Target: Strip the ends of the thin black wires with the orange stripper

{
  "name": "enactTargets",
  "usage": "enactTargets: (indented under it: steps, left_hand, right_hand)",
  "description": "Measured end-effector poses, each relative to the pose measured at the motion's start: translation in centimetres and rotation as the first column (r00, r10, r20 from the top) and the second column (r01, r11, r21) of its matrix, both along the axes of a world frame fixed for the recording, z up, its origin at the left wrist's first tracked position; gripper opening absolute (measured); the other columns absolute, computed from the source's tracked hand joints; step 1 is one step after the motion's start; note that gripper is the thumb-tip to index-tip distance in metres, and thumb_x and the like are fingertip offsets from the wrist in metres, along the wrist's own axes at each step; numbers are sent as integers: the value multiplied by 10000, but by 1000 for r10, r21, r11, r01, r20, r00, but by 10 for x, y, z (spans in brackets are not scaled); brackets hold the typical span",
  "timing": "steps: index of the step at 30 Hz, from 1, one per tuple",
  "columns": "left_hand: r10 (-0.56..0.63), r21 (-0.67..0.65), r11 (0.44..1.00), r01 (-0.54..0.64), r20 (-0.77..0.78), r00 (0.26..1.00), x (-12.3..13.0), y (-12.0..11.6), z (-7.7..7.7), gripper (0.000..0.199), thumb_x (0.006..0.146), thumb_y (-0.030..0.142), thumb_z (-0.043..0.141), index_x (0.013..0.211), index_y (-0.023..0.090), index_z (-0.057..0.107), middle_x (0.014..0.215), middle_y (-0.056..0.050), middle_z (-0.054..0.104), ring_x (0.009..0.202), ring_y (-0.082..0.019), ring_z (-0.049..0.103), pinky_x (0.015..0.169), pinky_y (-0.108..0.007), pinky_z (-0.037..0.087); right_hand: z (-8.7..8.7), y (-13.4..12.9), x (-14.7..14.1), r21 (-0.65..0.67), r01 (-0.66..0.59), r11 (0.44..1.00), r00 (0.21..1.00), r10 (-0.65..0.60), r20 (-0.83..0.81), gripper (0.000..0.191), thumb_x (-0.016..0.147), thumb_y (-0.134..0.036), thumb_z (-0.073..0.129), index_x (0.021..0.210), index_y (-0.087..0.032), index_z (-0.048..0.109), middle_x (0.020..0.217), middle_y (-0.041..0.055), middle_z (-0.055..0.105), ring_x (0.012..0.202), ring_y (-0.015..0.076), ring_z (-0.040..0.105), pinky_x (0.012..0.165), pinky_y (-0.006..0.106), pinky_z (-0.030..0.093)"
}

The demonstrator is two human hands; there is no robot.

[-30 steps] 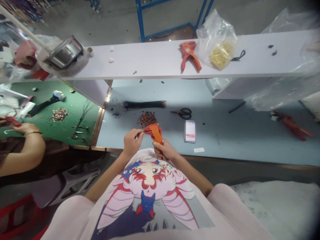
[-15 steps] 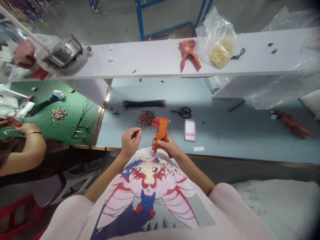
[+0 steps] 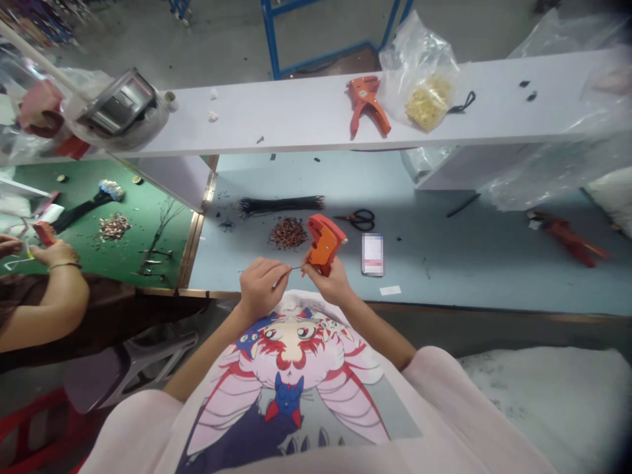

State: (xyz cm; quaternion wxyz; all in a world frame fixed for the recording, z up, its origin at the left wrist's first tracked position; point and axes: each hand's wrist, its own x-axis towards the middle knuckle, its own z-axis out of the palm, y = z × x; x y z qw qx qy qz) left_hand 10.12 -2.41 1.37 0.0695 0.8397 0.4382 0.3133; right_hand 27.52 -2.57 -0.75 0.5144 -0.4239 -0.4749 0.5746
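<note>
One orange-red plier-like hand tool (image 3: 324, 245) is held firmly in the closed right hand (image 3: 333, 282), over the near edge of the blue-grey tabletop (image 3: 469, 263), while the left hand (image 3: 264, 284) has its fingers pinched together on one thin black wire (image 3: 296, 268) reaching to the right hand. Behind them lie one black wire bundle (image 3: 284, 205), one copper-coloured heap of clippings (image 3: 288, 234) and one pair of black-handled scissors (image 3: 362, 218). A second orange tool (image 3: 364, 99) lies on the long white shelf (image 3: 291, 118) crossing above, and the tabletop stretches widely rightward to a third, red-handled tool (image 3: 573, 240).
</note>
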Motion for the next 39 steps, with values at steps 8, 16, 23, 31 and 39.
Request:
enactTargets:
  steps: [8, 16, 23, 31, 39]
  left_hand:
    - [254, 72, 963, -259, 77, 964, -25, 3, 3, 66, 798, 183, 596, 789, 186, 661, 744, -38, 676, 712, -142, 590, 707, -258, 440]
    - [497, -373, 847, -379, 303, 813, -47, 6, 7, 136, 797, 280, 614, 823, 177, 699, 713, 0, 638, 606, -91, 521, 569, -209, 404]
    - [440, -459, 857, -237, 410, 799, -22, 5, 3, 142, 803, 245, 600, 871, 176, 704, 792, -16, 628, 664, -90, 527, 602, -213, 404]
    - [482, -513, 826, -233, 429, 765, -19, 6, 1, 94, 768, 255, 650, 794, 167, 672, 746, -3, 623, 665, -96, 553, 618, -212, 434]
    - [342, -402, 906, -133, 509, 790, 0, 8, 13, 32, 787, 209, 636, 778, 179, 644, 766, -1, 597, 712, -100, 551, 640, -214, 438]
  right_hand:
    - [-11, 10, 9, 86, 203, 976, 937, -219, 274, 154, 752, -268, 581, 862, -188, 507, 741, 8, 542, 636, 143, 490, 641, 294, 435]
    - [-36, 46, 24, 63, 142, 988, 830, -154, 536, 265, 725, -321, 626, 941, -190, 546, 802, 13, 606, 696, 174, 550, 711, 324, 438]
    - [-33, 66, 17, 263, 94, 960, 805, -228, 547, 301, 688, -235, 627, 977, -160, 597, 1141, 127, 576, 1073, 267, 528, 936, 400, 400]
    - [-29, 16, 27, -303, -162, 939, 987, 149, -64, 364, 704, -298, 692, 1008, -163, 543, 818, 33, 611, 648, 161, 587, 592, 315, 502]
    - [-18, -14, 22, -325, -617, 717, 721, 349, -599, 385, 717, -284, 738, 1026, -144, 556, 847, 48, 622, 704, 183, 644, 630, 345, 550]
